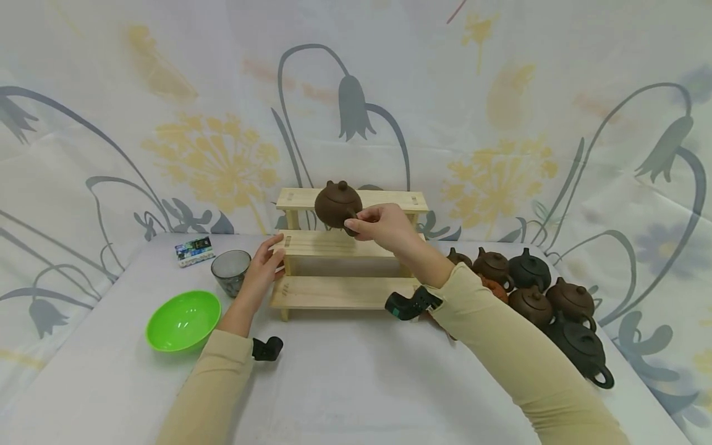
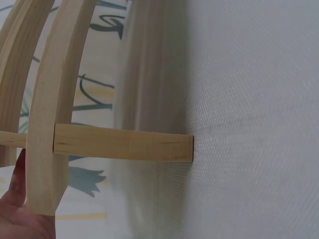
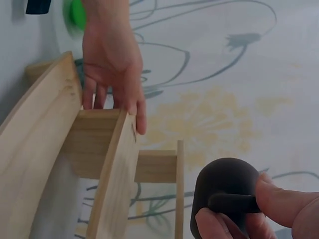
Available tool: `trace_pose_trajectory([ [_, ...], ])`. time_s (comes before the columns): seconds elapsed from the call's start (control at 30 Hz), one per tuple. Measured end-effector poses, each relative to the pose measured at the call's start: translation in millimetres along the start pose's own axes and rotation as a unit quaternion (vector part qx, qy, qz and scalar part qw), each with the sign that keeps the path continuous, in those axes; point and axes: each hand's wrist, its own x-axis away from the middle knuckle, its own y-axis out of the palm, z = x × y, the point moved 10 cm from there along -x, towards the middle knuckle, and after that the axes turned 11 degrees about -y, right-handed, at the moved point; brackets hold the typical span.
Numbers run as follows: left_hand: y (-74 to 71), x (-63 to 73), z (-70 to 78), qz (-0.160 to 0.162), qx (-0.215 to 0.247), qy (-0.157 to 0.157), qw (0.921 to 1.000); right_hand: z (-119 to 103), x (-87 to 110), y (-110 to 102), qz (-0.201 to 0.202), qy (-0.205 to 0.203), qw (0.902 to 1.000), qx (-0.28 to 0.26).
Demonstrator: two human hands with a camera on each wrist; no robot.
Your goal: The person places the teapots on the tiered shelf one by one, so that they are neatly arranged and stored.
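Note:
My right hand (image 1: 386, 227) pinches the handle of a small brown teapot (image 1: 336, 205), raised in front of the top step of a three-tier wooden stand (image 1: 328, 292). In the right wrist view the teapot (image 3: 224, 179) looks dark, its handle between thumb and fingers. At the stand's left side, my left hand (image 1: 258, 269) holds the end of the middle step, with digits above and below the board. The left wrist view shows part of that hand (image 2: 25, 219) behind the board's end; most of its fingers are hidden there.
Several brown and black teapots (image 1: 570, 300) crowd the right of the table, partly behind my right sleeve. To the left are a grey glass cup (image 1: 229, 272), a bright green bowl (image 1: 183, 321) and a small colourful box (image 1: 194, 251). A flower-patterned cloth (image 1: 434, 93) hangs behind the stand.

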Motion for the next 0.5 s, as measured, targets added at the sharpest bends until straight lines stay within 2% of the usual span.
trace_pose_trajectory([
  [0.27, -1.3, 0.7, -0.7, 0.008, 0.0, -0.007, 0.9999, -14.6, -27.6, 14.4, 0.01, -0.005, 0.9999, -0.003],
  [0.5, -1.5, 0.1, 0.0, 0.015, -0.004, -0.008, 0.9998, -18.0, -49.1, 25.3, 0.042, -0.002, 0.9981, -0.046],
])
